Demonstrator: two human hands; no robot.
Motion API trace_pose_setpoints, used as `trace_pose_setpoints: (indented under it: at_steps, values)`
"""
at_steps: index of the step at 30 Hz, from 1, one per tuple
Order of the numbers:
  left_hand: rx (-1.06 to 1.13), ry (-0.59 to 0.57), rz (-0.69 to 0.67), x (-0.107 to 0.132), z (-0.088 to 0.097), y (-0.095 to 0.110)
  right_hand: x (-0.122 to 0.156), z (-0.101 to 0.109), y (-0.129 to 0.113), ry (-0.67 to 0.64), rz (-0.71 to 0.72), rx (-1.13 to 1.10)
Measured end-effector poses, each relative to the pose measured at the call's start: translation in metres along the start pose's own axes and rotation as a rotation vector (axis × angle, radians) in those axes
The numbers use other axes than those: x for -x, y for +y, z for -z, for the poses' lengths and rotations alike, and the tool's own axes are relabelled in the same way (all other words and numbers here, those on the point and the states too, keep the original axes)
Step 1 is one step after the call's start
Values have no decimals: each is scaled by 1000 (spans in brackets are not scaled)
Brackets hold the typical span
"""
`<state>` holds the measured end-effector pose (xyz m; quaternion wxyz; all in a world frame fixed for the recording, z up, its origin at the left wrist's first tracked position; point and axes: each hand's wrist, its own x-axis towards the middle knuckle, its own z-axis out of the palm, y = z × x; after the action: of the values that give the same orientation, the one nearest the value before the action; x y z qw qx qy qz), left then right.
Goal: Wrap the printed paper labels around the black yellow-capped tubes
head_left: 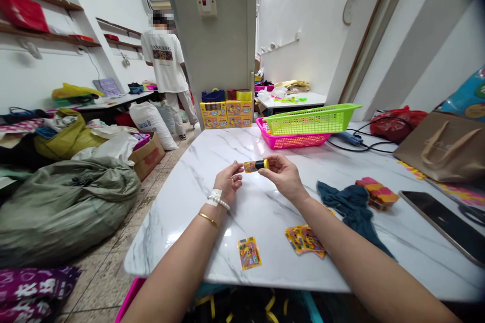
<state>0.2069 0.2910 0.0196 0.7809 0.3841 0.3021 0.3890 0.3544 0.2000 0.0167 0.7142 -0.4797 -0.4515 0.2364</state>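
Note:
A small black tube with a yellow end [259,165] is held level above the marble-patterned table. My right hand [284,176] pinches it near the yellow end. At its other end, where an orange printed label wraps round, the fingers of my left hand [228,181] are curled in and their tips touch it. One orange printed label [249,253] lies flat below my hands. A small fanned pile of such labels [305,240] lies beside my right forearm.
Nested green [310,121] and pink baskets stand at the table's back. At right are a dark blue cloth [350,207], a pink-and-orange block [377,193], a phone [443,222] and a paper bag [447,146]. Large sacks [68,207] fill the left floor; a person [164,65] stands beyond.

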Motion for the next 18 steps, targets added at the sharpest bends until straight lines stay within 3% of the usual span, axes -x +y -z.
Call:
trace_pose_setpoints:
  at_steps: [6, 12, 18]
  values:
    - [-103, -166, 66, 3, 1, -3, 2, 2, 7, -162, -25, 139]
    - [-136, -177, -25, 1, -2, -13, 3, 6, 5, -236, -8, 286]
    - [-148, -245, 65, 6, -1, -7, 7, 6, -11, -235, 325, 542]
